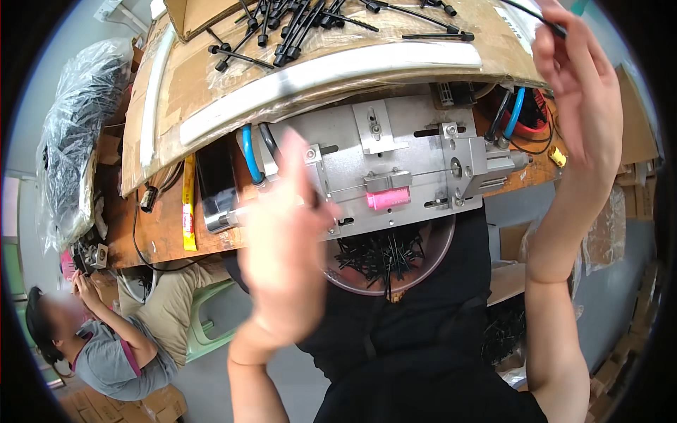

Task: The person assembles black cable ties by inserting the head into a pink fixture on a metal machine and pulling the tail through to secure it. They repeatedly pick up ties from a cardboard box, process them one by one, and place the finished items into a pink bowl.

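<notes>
My right hand (580, 92) is raised at the upper right, beside the cardboard, with its fingers closed around the end of a thin black rod (532, 14). Motion smears my left hand (282, 247) in front of the left side of a metal fixture (416, 158); whether it holds anything cannot be made out. A pink piece (388, 199) sits at the fixture's middle, against a small metal block (386, 178). Below the fixture, a round bowl (444, 261) holds many short black sticks (381, 254). Black rods with thick ends (293, 32) lie heaped on the cardboard (201, 84) above.
Blue hoses (251, 156) run into the fixture's side blocks. A yellow strip (189, 204) and a dark phone-like slab (217, 183) lie left on the wooden table (166, 233). A co-worker (120, 345) sits at far left, near a plastic-wrapped bundle (77, 127).
</notes>
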A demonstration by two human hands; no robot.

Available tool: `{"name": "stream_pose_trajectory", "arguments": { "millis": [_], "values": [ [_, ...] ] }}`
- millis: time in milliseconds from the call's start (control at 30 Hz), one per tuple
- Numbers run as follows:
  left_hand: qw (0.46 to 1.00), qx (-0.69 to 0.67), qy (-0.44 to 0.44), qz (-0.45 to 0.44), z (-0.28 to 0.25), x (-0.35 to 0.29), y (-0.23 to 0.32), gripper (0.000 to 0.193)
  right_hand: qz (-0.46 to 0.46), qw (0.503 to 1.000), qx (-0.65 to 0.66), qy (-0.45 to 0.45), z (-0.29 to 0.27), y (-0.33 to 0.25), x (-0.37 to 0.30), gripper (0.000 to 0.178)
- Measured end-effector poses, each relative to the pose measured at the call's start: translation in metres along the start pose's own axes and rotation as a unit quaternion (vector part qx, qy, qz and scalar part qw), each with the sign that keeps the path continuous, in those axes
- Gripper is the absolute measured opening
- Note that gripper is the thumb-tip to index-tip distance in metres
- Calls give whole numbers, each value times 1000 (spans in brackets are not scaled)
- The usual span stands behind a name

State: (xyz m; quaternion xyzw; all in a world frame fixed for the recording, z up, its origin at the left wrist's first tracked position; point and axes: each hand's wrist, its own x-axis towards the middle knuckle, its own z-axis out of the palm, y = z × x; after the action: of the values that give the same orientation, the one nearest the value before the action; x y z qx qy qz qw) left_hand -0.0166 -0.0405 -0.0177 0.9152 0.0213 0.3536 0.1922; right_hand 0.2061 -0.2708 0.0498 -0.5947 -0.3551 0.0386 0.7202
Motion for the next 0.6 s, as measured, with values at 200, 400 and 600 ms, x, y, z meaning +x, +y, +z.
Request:
{"name": "stream_pose_trajectory", "arguments": {
  "millis": [200, 400, 600],
  "values": [
    [989, 54, -139, 12, 55, -57, 42, 59, 13, 997, -10, 76, 15, 12, -43, 39],
    [980, 73, -181, -41, 64, -55, 52, 71, -42, 997, -64, 29, 32, 1, -61, 30],
    [975, 64, -201, -66, 61, -56, 50, 74, -21, 986, -155, 65, 84, 25, -116, 32]
  ]
}}
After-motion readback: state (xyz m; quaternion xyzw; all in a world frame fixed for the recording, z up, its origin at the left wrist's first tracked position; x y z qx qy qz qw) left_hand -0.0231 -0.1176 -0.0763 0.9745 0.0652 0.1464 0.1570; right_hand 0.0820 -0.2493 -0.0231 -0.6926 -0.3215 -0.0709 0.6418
